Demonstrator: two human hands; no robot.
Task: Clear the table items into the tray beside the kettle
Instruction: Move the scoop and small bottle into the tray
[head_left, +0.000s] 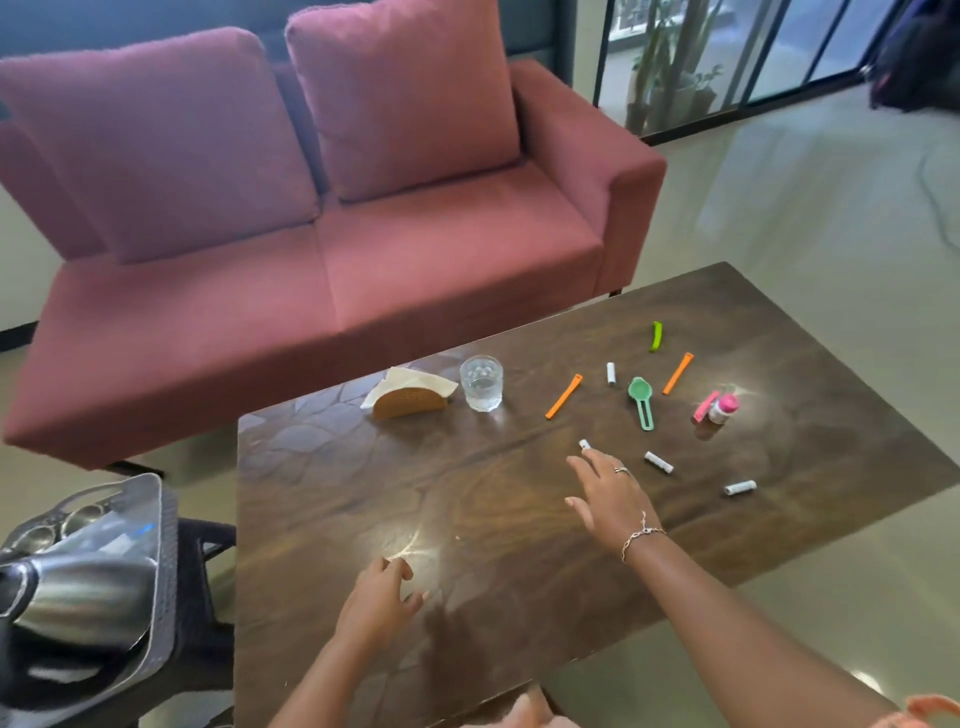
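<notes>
Small items lie scattered on the dark wooden table: several white batteries, two orange clips, a green clip, a green strainer, a pink clip and a small pink-capped bottle. My right hand hovers open over the table, fingertips just short of one battery. My left hand rests near the front edge, fingers loosely curled, holding nothing. At far left a grey tray holds steel cups beside a steel kettle.
A drinking glass and a napkin holder with napkins stand at the table's far side. A red sofa sits behind the table. The tray rests on a dark stool to the table's left.
</notes>
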